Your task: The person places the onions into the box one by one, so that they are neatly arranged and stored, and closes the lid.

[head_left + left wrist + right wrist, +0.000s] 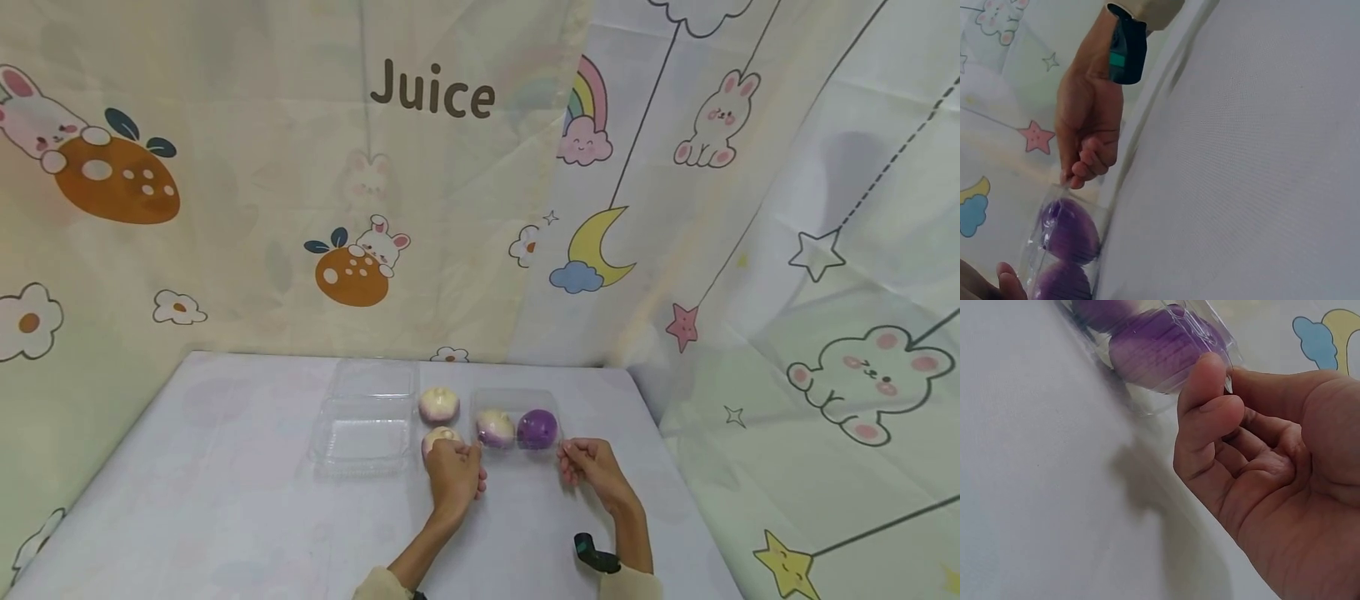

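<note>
A clear plastic box (516,398) holds two round pieces that look like vegetables: a cream-and-purple one (495,428) and a purple one (537,429). Thumb and forefinger of my right hand (596,471) pinch the box's right edge; the right wrist view shows this hand (1260,456) close up. At the box's left front corner, my left hand (455,477) grips the rim, its fingertips partly hidden. Just behind that hand lies another cream-and-purple round piece (441,435), partly covered by it. A similar piece (438,405) sits farther back.
An open clear plastic box (367,437) with its lid folded back stands at the left. All of this rests on a white-covered table (225,500). Printed cloth (450,183) hangs behind and along the right side.
</note>
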The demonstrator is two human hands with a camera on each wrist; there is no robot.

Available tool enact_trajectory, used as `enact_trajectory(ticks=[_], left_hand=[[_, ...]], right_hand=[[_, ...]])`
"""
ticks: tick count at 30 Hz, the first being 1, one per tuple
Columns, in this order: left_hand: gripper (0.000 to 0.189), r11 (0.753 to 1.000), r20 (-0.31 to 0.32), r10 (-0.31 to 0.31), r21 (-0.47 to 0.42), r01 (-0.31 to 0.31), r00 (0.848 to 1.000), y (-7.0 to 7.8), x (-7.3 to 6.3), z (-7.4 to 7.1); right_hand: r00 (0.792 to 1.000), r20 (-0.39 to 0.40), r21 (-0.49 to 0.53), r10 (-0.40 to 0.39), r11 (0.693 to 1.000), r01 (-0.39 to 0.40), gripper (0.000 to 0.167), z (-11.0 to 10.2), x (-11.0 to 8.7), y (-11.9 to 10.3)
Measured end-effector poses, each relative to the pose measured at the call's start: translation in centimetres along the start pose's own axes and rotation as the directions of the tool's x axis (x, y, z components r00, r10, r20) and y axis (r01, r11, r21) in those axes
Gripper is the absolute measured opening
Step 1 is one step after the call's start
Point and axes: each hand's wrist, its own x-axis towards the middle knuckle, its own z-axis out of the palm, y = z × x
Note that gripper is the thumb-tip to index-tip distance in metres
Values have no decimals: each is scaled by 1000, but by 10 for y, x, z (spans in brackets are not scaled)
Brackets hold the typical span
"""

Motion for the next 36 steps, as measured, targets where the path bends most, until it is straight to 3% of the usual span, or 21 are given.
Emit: enact_trajectory(ticks=[21,36], left_hand=[[26,999,-48,17,34,-15,999,0,10,8],[30,1000,-61,11,6,-11,998,3,10,12]], right_hand=[[982,-183,32,46,999,-41,36,13,8,0],[968,-249,49,30,999,-19,35,18,9,4]])
